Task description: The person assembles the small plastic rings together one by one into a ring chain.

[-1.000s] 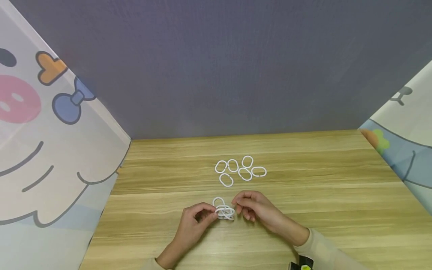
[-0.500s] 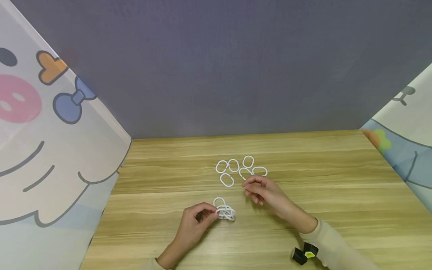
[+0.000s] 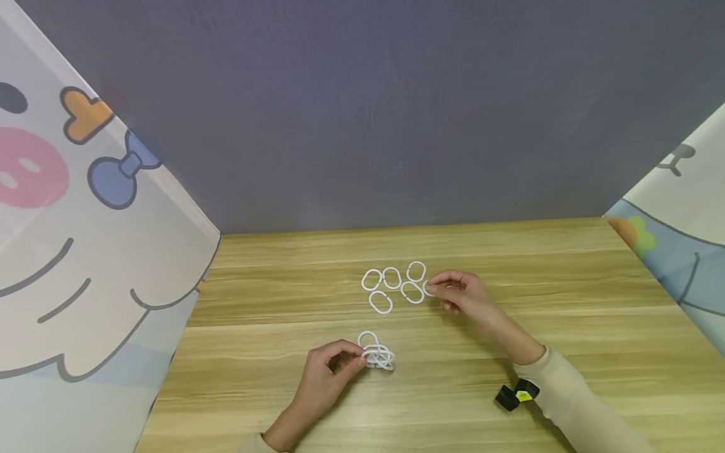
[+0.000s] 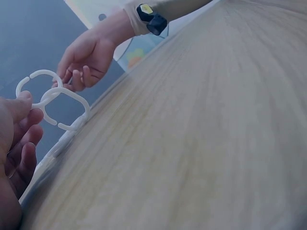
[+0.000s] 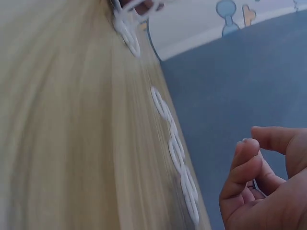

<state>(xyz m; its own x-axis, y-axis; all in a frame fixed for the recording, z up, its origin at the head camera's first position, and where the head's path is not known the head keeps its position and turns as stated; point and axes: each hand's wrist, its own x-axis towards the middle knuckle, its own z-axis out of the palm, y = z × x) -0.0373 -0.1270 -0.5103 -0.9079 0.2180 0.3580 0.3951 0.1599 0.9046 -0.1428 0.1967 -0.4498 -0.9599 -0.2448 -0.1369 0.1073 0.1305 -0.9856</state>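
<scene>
My left hand (image 3: 334, 371) pinches a white plastic ring link between thumb and fingertips. That link belongs to a small bunch of interlocked white links (image 3: 367, 332); in the left wrist view one of these links (image 4: 76, 95) shows a narrow gap in its side. My right hand (image 3: 470, 299) hovers over the rightmost loose link (image 3: 424, 290), partly covering it in the head view. From the right wrist view, the fingers (image 5: 247, 153) are loosely bent above the row of loose links (image 5: 177, 153), with nothing visible between them.
Several more loose white links (image 3: 417, 262) lie flat in a cluster toward the back of the wooden table (image 3: 272, 289). A grey panel (image 3: 396, 126) rises behind the table, and cartoon-printed panels (image 3: 170, 264) stand at both sides. A black device (image 3: 517, 395) is worn at the right wrist.
My right hand has moved away from the interlocked links, back and to the right, to the rightmost loose link. The left hand and its links have stayed in place.
</scene>
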